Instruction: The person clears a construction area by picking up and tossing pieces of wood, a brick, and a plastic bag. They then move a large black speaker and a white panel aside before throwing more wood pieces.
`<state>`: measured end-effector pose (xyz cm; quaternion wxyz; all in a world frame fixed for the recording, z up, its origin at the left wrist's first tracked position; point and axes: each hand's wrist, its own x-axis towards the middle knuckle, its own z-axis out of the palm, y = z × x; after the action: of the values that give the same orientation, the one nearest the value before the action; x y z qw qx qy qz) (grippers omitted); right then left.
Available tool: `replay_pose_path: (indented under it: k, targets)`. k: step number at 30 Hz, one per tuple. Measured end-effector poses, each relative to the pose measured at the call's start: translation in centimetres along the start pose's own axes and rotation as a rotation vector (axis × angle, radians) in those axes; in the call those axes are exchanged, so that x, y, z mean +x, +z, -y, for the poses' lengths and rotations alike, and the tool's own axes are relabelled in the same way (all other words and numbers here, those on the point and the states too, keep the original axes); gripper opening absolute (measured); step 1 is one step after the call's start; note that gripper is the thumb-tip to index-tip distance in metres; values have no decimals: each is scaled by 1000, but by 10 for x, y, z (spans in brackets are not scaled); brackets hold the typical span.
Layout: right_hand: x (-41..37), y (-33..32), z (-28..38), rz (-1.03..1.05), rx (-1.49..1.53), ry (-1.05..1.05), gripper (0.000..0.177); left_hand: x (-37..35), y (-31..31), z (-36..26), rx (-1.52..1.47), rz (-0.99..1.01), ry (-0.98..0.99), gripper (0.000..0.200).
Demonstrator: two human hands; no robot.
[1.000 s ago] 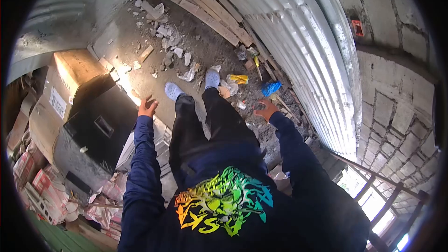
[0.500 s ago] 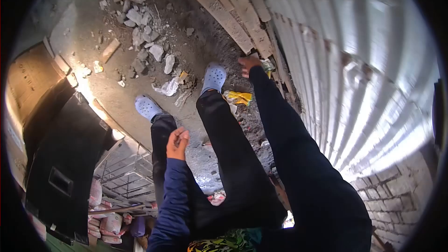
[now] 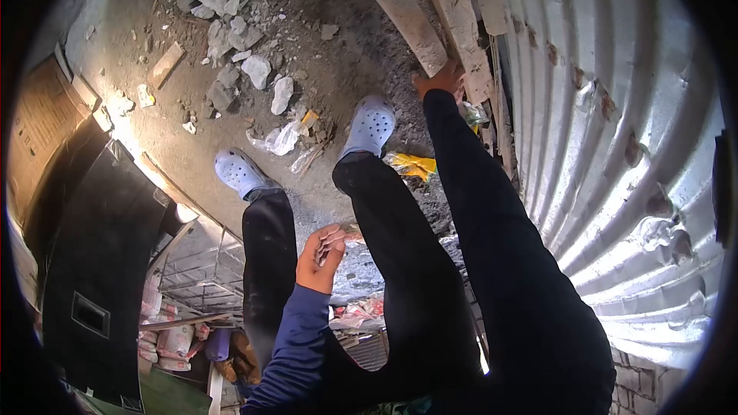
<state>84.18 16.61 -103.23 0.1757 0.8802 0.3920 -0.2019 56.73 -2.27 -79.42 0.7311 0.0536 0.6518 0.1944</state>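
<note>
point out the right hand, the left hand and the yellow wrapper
right hand (image 3: 442,81), head view, back of the hand
left hand (image 3: 321,260), head view, middle of the hand
yellow wrapper (image 3: 415,166), head view, crumpled middle

Colours and patterns: floor, wall sheet, clothing.
Wooden planks (image 3: 400,8) at the fingers of the right hand (image 3: 444,78): pale tan, dust-streaked. Corrugated sheet (image 3: 615,107) beside those fingers: grey-white, ribbed, rust-spotted. Below them: pale blue perforated clog (image 3: 370,124), yellow wrapper (image 3: 411,165). Sleeve (image 3: 296,346) behind the left hand (image 3: 321,257): navy. Trousers (image 3: 392,261): black. Rubble (image 3: 257,69): whitish-grey.
</note>
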Motion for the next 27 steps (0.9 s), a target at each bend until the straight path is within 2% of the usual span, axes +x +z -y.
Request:
replay_pose_path:
  k: [3, 4, 6, 7, 9, 10, 12, 13, 15, 16, 18, 20, 22, 24, 25, 26, 27]
  targets:
    - [-6, 19, -12, 71, -64, -112, 102, 2, 4, -5, 43, 27, 4, 32]
    - [-4, 28, -17, 183, -191, -223, 104, 4, 5, -6, 43, 31, 10, 32]
    - [-25, 17, -8, 608, -166, -233, 91, 8, 5, -8, 45, 38, 20, 32]
    - [-29, 10, -7, 607, -168, -230, 91, 9, 4, -8, 48, 47, 28, 32]
    - [-33, 2, -10, 86, 78, -319, 93, 6, 4, -9, 41, 47, -1, 33]
    - [-25, -6, -9, 81, 77, -319, 93, 8, 4, -9, 39, 51, 3, 33]
    - [-3, -23, -14, -431, -34, -286, 92, 7, 2, -10, 36, 54, -2, 33]
    - [13, -19, -18, -434, -28, -286, 92, 7, 1, -13, 39, 53, 4, 33]
    - [42, -8, -22, -65, -53, -308, 92, 5, 2, -21, 56, 78, -6, 34]
    - [49, -9, -22, -66, -47, -319, 92, 5, 2, -24, 53, 69, 3, 34]
    - [47, -29, -17, 185, -111, -278, 95, 5, 0, -28, 34, 83, 31, 34]
    - [26, -29, -27, 137, -101, -339, 97, 3, -7, -27, 31, 83, 24, 35]
    - [10, -25, -42, -5, 87, -569, 96, 5, -7, -27, 13, 95, 34, 35]
    - [-34, -62, -31, 178, 222, -590, 95, 4, -9, -26, 45, 75, 85, 37]
    - [-60, -91, -14, 341, 315, -554, 95, 6, -14, -22, 48, 110, 93, 50]
    - [-85, -117, 5, 500, 407, -514, 94, 4, -15, -27, 43, 114, 95, 50]
    - [-106, -130, 20, 512, 438, -513, 92, 4, -13, -33, 25, 112, 166, 57]
